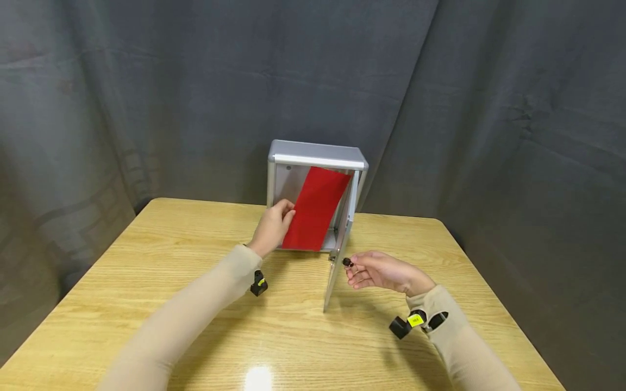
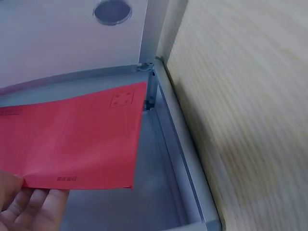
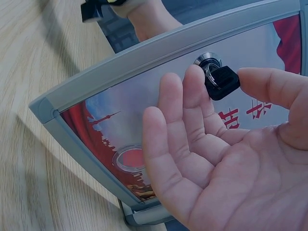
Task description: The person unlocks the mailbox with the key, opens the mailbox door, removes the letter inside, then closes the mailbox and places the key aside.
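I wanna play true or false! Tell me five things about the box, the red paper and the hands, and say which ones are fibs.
1. The left hand holds the red paper. True.
2. The box has its door closed. False: it stands open.
3. The right hand touches a black key. True.
4. The table is bright blue. False: it is yellowish wood-coloured.
5. A grey curtain hangs behind the box. True.

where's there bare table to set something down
Bare tabletop lies left of the left sleeve, between both sleeves, and in a strip right of the right sleeve. It's crowded at the box: red envelope, left grip, open door, right grip and key.
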A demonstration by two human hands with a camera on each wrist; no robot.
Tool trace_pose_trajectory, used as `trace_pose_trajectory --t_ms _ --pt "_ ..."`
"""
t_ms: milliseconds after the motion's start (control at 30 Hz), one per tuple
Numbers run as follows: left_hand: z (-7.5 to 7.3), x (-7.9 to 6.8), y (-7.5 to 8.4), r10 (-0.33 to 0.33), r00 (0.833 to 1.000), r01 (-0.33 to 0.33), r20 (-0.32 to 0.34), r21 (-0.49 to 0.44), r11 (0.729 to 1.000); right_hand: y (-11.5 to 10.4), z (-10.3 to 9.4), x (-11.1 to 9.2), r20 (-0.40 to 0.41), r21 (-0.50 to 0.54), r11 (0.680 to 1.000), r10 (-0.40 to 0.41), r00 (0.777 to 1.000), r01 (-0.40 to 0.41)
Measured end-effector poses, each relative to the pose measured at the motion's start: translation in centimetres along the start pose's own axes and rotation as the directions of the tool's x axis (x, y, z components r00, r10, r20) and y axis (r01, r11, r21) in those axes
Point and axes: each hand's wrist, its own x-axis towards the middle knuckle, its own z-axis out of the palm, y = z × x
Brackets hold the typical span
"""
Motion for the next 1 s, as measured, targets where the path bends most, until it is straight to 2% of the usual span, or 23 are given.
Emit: trace_pose_trajectory --t_ms 367,533,633,733,867,933,1000 --pt "-2.9 -2.8 -0.2 0.022 0.999 -0.02 0.047 -0.036 0.999 -0.2 0.0 0.1 -0.029 -0.025 1.0 0.012 1.0 -0.013" --pt "-5.0 -4.1 0.3 0.014 1.0 -0.013 0.007 -0.105 0.994 -0.2 0.0 0.2 -0.026 -0.025 1.0 0.012 1.0 -0.013" --pt "-6.7 -4.4 0.9 0.006 0.998 -0.017 -0.06 -0.183 0.983 -0.3 0.0 0.1 -0.028 -0.024 1.0 0.014 0.999 -0.015" --pt "-8.7 -4.2 1.6 -0.008 0.989 -0.033 -0.151 -0.269 0.963 -0.4 0.1 0.1 -0.032 -0.028 0.999 0.021 0.999 -0.022" --pt "-11.7 -3.8 2.3 -0.033 0.964 -0.073 -0.265 -0.382 0.921 -0.4 0.1 0.2 -0.029 -0.034 0.999 0.019 0.999 -0.02" --pt "-13.1 -3.6 2.3 -0.061 0.951 -0.091 -0.303 -0.463 0.882 -0.3 0.1 0.2 -0.027 -0.032 0.999 0.016 1.0 -0.016" --pt "-14.3 -3.6 2.2 -0.101 0.939 -0.106 -0.328 -0.557 0.824 -0.3 0.1 0.2 -0.024 -0.027 1.0 0.011 1.0 -0.012"
